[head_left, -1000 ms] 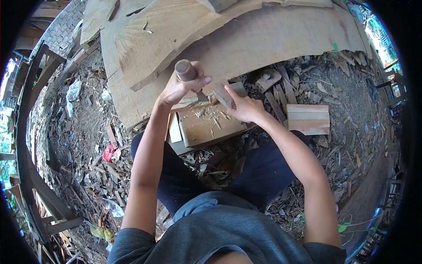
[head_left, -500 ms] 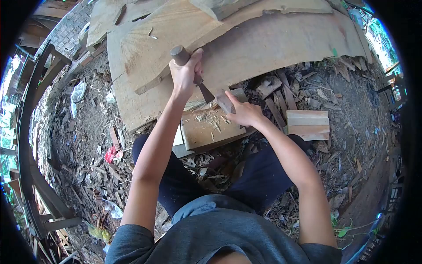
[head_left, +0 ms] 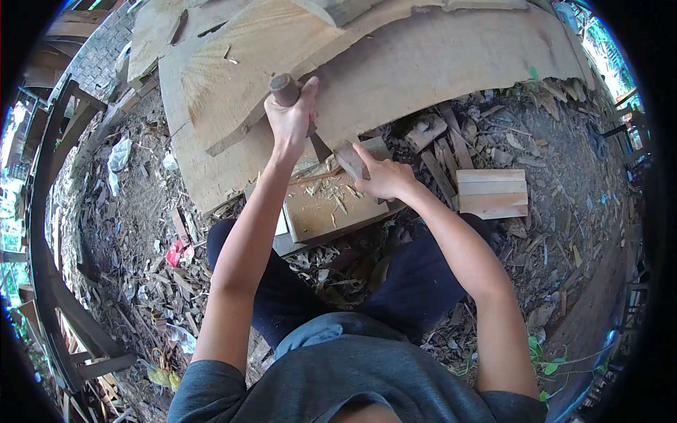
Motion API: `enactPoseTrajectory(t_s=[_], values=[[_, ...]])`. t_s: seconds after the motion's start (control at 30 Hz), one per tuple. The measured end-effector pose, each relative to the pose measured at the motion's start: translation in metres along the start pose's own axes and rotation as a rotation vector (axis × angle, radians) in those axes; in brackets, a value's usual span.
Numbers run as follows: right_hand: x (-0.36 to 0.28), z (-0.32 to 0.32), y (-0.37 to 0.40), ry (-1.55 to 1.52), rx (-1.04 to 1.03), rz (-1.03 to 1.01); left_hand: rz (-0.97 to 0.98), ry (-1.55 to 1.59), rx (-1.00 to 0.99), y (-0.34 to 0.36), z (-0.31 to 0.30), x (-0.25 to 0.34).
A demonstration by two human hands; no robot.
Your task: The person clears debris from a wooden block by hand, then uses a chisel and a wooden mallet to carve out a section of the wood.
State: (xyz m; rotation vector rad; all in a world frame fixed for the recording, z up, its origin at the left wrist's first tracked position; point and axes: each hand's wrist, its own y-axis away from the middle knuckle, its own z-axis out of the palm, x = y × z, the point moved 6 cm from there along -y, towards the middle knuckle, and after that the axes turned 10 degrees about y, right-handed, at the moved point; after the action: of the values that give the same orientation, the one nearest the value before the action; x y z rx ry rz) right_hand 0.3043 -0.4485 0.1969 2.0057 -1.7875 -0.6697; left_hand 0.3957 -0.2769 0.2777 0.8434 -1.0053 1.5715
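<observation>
My left hand [head_left: 288, 125] is wrapped round the wooden handle [head_left: 285, 90] of a chisel, whose dark flat blade [head_left: 320, 148] slants down to the right. Its tip is close beside a small wood block [head_left: 350, 161]. That block is in my right hand [head_left: 386, 178], thumb side toward me and the index finger stretched along its far side. Beneath both hands lies a thick pale board [head_left: 338, 224], its top scattered with curled wood shavings [head_left: 340, 203]. Another piece of wood [head_left: 377, 149] lies just behind the held block.
Large rough planks [head_left: 451, 63] spread across the ground ahead. A set of light wood strips [head_left: 492, 194] lies to the right. Wood scraps and litter cover the soil, with a red wrapper [head_left: 175, 252] at left. A dark wooden frame [head_left: 44, 211] stands at far left.
The whole view has shifted slightly. Both hands keep their holds, and the chisel and small block stay in nearly the same places over the board.
</observation>
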Motion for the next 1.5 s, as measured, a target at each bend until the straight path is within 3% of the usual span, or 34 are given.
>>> enactPoseTrajectory(t_s=[0.07, 0.3, 0.37, 0.5, 0.7, 1.0, 1.1, 1.2, 1.27, 1.33, 1.4, 1.47, 1.5], values=[[0.000, 0.001, -0.004, 0.041, 0.093, -0.004, 0.008, 0.025, 0.012, 0.002, 0.000, -0.004], [-0.001, -0.003, -0.001, 0.054, 0.072, -0.012, 0.007, -0.055, -0.030, 0.002, 0.003, -0.011], [0.000, -0.007, 0.004, -0.068, -0.067, 0.015, 0.006, -0.053, -0.057, 0.003, 0.003, -0.010], [0.017, 0.014, -0.026, -0.180, 0.042, -0.033, 0.011, 0.055, 0.002, -0.001, -0.011, -0.012], [0.010, 0.006, -0.010, -0.549, -0.101, -0.022, -0.023, 0.259, -0.035, 0.003, -0.021, -0.009], [0.021, 0.017, -0.032, -0.456, -0.001, -0.076, -0.009, -0.003, -0.083, 0.006, 0.007, -0.008], [0.016, 0.015, -0.031, -0.614, -0.002, -0.149, -0.041, -0.189, -0.112, 0.005, 0.023, -0.013], [0.020, 0.022, -0.035, -0.808, -0.067, -0.074, 0.049, -0.256, -0.134, -0.005, 0.027, -0.024], [0.016, 0.015, -0.037, -0.912, 0.065, -0.178, 0.056, -0.242, -0.126, -0.004, 0.027, -0.025], [0.025, -0.004, -0.022, -0.894, 0.085, -0.091, 0.045, -0.221, -0.114, -0.005, 0.023, -0.026], [0.028, -0.044, 0.000, -1.079, 0.258, -0.056, 0.072, -0.210, -0.116, -0.005, 0.019, -0.021], [0.023, -0.100, 0.028, -1.074, 0.538, -0.143, -0.007, -0.195, -0.180, -0.003, 0.021, -0.026], [0.014, -0.133, 0.047, -1.007, 0.719, -0.279, 0.001, -0.214, -0.177, -0.002, 0.022, -0.023]])
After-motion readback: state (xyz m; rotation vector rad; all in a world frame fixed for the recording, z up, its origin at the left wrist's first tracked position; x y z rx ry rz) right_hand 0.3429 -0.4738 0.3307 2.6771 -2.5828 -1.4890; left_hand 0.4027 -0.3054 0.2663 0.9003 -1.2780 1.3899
